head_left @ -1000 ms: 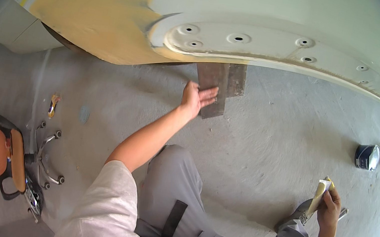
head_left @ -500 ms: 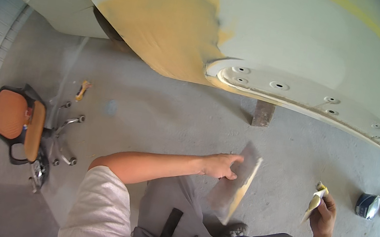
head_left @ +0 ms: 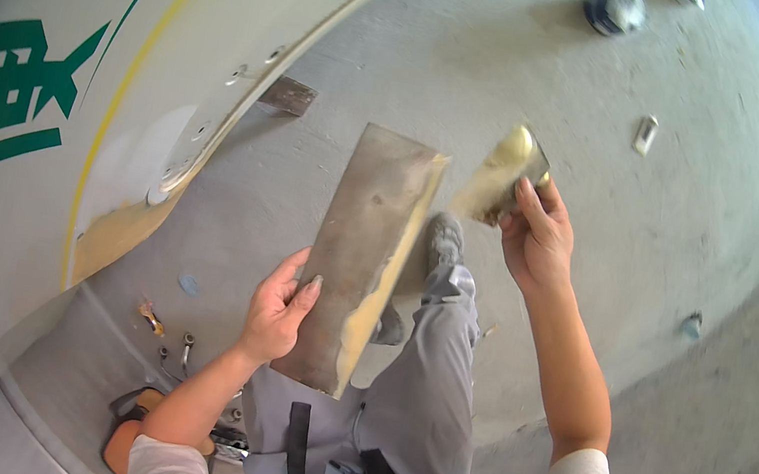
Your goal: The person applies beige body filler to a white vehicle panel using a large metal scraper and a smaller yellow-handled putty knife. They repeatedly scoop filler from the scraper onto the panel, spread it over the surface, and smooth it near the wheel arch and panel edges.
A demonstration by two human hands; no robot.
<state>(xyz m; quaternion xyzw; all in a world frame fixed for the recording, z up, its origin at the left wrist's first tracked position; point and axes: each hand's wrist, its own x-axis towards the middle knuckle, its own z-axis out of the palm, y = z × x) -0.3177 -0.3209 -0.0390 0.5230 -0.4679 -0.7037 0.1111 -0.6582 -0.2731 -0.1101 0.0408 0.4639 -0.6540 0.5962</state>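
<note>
My left hand (head_left: 276, 318) grips the lower left side of a long rectangular metal putty spreader (head_left: 360, 244), thumb on its face. A ragged strip of yellowish putty (head_left: 366, 321) runs along that spreader's right edge. To the right, my right hand (head_left: 540, 245) pinches a smaller putty spreader (head_left: 494, 181), its blade slightly blurred. Pale yellow putty is smeared on this blade, thickest near its top. The two spreaders are apart, both held above the floor in front of my legs.
A white vehicle panel (head_left: 162, 57) with green lettering curves along the left, a tan filler patch (head_left: 120, 237) at its lower edge. A brown block (head_left: 289, 96) stands beneath it. On the floor are a dark can (head_left: 615, 9), a small canister (head_left: 645, 136) and an orange chair (head_left: 124, 431).
The view has swung right, so the panel now lies at the left. The long spreader now shows its broad face. My right hand has come nearer to it, with the small blade turned flat.
</note>
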